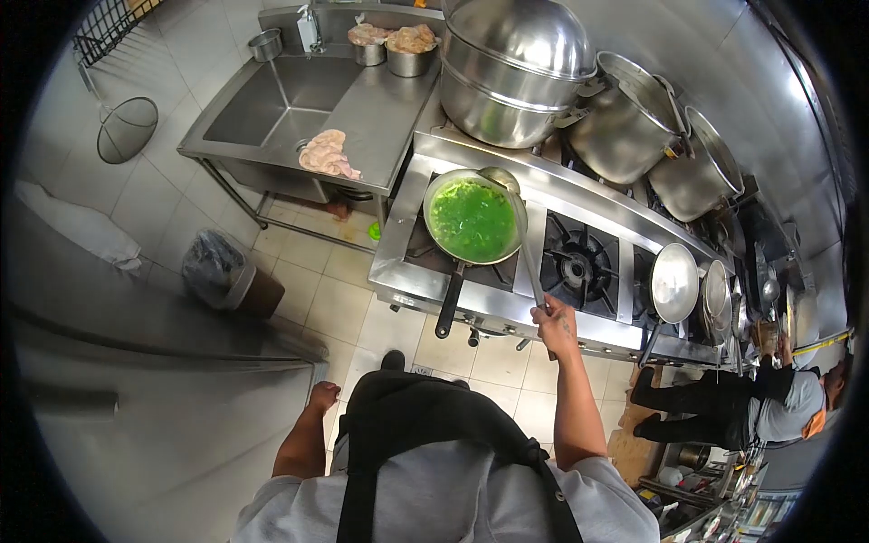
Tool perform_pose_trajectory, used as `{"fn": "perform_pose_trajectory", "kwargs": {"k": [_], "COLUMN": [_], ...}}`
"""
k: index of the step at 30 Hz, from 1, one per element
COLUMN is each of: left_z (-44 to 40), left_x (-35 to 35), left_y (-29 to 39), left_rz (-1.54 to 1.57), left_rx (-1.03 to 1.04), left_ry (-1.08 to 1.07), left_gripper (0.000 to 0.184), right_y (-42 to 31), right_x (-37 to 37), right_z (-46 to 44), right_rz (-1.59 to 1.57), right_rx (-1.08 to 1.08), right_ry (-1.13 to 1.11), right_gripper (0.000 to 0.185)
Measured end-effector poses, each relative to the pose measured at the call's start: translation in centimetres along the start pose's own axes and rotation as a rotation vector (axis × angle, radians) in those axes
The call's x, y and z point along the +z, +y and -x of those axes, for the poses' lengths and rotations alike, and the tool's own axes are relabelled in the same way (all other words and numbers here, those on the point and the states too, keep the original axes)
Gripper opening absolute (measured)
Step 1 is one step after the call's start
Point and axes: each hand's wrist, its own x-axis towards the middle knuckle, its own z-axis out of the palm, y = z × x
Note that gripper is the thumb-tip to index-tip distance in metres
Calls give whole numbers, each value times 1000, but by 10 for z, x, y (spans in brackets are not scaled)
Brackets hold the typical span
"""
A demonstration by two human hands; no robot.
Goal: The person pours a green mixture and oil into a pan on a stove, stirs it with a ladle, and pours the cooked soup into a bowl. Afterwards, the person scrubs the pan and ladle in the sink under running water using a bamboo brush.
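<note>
A pan (429, 206) with a black handle (450, 301) sits on the left burner of the steel stove, filled with bright green liquid (472, 220) and small bits. My right hand (555, 326) is closed around the long handle of a ladle (531, 271) at the stove's front edge. The ladle's bowl (500, 179) rests at the pan's upper right rim. Away from the stove, my left hand (324, 395) hangs low over the tiled floor with its fingers curled; whether anything is inside them is hidden.
Left of the stove stands a sink (299, 100) with a pale cloth-like piece (329, 154) on its counter. Large steel pots (507, 90) line the back. A bare burner (577, 267) and a smaller pan (674, 282) lie rightward. Another person (787, 403) stands far right; a bin (258, 290) is lower left.
</note>
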Motion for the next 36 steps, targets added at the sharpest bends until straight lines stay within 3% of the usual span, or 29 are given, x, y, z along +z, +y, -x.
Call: {"fn": "perform_pose_trajectory", "kwargs": {"k": [5, 7, 9, 11, 20, 25, 27, 29, 36], "left_z": [8, -30, -25, -15, -40, -52, -45, -13, -11], "left_x": [3, 5, 6, 10, 13, 14, 15, 11, 11], "left_y": [14, -40, -35, -22, -50, -59, -47, 1, 13], "left_rz": [9, -146, -176, -79, -131, -201, -143, -36, -9], "left_rx": [30, 338, 343, 46, 104, 456, 348, 63, 31], "left_ry": [55, 59, 71, 91, -25, 6, 8, 28, 29], "left_gripper": [18, 21, 23, 26, 14, 21, 20, 19, 19], "right_y": [-1, -5, -15, -27, -10, 5, -6, -11, -25], "right_x": [7, 10, 11, 10, 3, -1, 1, 2, -3], "right_z": [-17, -20, -19, -21, -17, -1, 16, 33, 78], "right_rz": [161, 222, 308, 396, 295, 123, 15, -38, -189], "right_rx": [-158, -183, -196, -211, -181, -24, 84, 112, 169], "right_ry": [-13, -5, 6, -28, 0, -29, -40, -47, -81], "right_gripper": [30, 29, 29, 30, 30, 23, 20, 19, 20]}}
